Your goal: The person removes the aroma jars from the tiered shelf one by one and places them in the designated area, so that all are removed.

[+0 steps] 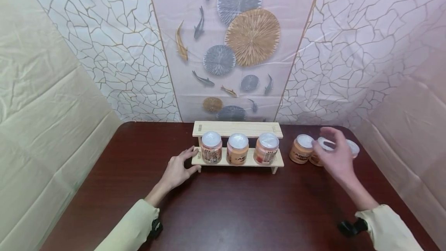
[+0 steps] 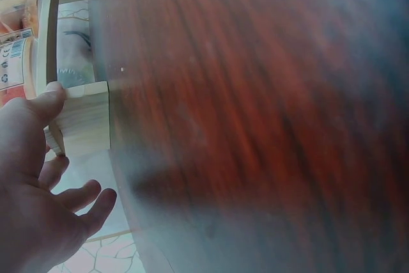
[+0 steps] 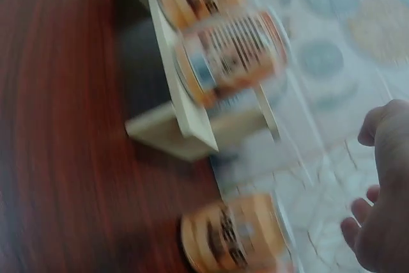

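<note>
A two-tier wooden rack (image 1: 237,129) stands at the back of the table, three lidded jars in a row on its lower tier: a left jar (image 1: 211,154), a middle jar (image 1: 238,154) and a right jar (image 1: 266,154). My left hand (image 1: 177,169) grips the left end of the lower tier; the left wrist view shows the thumb on its front edge and a fingertip at its end. My right hand (image 1: 336,156) is raised over other jars right of the rack, fingers bent apart, holding nothing. One orange-labelled jar (image 1: 301,150) shows clearly there; the hand partly hides the others.
The table (image 1: 223,208) has a dark red wood surface. Patterned cloth (image 1: 244,84) hangs behind it, and plain pale cloth (image 1: 45,107) walls the left side. The rack's upper tier bears no jars. Jars right of the rack stand close together.
</note>
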### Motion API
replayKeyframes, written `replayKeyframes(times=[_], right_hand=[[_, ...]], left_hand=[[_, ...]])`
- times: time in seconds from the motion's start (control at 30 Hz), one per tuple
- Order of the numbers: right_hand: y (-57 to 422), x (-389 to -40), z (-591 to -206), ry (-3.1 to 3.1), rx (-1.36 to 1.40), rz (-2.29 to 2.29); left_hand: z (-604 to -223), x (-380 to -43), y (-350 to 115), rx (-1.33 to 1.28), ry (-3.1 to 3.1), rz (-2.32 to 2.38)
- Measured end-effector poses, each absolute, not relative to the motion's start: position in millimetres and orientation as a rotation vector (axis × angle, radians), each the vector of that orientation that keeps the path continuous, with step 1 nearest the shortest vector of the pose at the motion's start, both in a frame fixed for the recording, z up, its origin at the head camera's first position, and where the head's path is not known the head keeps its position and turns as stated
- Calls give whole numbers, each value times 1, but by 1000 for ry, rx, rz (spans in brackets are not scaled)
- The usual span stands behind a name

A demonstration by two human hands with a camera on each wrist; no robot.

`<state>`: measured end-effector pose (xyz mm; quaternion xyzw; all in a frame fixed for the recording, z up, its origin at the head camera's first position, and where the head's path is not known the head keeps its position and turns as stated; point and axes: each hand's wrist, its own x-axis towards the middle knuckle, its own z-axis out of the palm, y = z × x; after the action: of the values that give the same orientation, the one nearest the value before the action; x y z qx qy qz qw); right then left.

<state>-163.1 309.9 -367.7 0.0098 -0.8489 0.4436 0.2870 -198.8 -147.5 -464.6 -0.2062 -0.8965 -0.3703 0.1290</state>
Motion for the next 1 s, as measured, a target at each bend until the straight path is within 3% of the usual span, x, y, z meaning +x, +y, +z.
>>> replayKeyframes(times=[0.27, 1.0], right_hand=[[277, -164, -385, -2311, 373, 1343], [231, -175, -404, -2343, 471, 1569]], left_hand=[[-464, -200, -147, -599, -2611, -1072], [-467, -200, -146, -589, -2624, -1047]])
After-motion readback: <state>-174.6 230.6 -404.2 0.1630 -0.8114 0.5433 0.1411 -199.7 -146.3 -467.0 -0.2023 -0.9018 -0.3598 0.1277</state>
